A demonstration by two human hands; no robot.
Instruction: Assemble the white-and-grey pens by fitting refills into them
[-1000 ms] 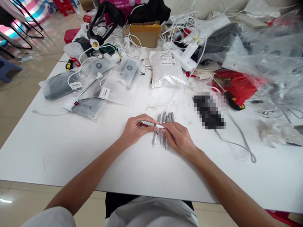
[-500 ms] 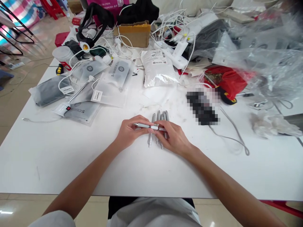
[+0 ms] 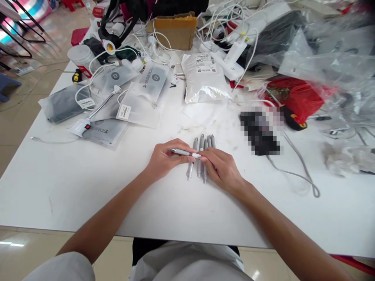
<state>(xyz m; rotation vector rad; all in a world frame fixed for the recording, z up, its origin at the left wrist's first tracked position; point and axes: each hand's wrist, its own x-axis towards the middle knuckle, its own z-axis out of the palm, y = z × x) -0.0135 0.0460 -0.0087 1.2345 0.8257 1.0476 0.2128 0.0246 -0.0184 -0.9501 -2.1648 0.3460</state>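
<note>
Between my two hands a grey and white pen [image 3: 181, 151] is held nearly level, its metal tip pointing left. My left hand [image 3: 164, 159] pinches the grey barrel between thumb and fingers. At the pen's white right end, the fingers of my right hand [image 3: 221, 166] are closed on it. Several similar grey pens [image 3: 201, 146] with clear lower parts lie side by side on the white table [image 3: 140, 207], just beneath and behind my hands. My right hand partly covers them.
Grey pouches [image 3: 152, 84] and a white lamp [image 3: 80, 127] lie at the left. A white parcel [image 3: 205, 84] is behind the pens. At the right are a blurred dark object [image 3: 259, 132], its grey cord, a red bag [image 3: 310, 97] and clear plastic.
The view has shifted, so the table's things appear displaced. My right fingers have moved toward the held pen's right end and look more closed around it; my left hand keeps its pinch.
</note>
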